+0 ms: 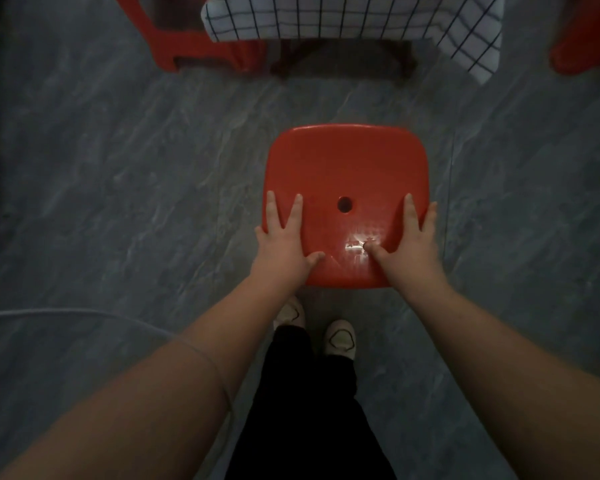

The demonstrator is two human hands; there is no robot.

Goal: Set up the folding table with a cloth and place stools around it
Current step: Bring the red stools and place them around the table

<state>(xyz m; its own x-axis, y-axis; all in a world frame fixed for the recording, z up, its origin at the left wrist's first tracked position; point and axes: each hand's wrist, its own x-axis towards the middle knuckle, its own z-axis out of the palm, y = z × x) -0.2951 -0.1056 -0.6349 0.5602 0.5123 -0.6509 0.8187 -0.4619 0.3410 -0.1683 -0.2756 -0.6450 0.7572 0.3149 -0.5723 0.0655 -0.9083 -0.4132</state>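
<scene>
left hand (284,244) resting flat, fingers spread, on red stool (347,168) | right hand (411,242) resting flat likewise | checked cloth (354,15) hanging beyond

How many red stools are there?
3: middle stool under left hand and right hand, left stool beside the cloth, right stool at the edge. Others may be hidden.

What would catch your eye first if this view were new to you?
The bright red stool at the middle of the grey floor, with the left hand and right hand resting on its seat. Beyond it, along the top edge, the checked cloth hangs down.
</scene>
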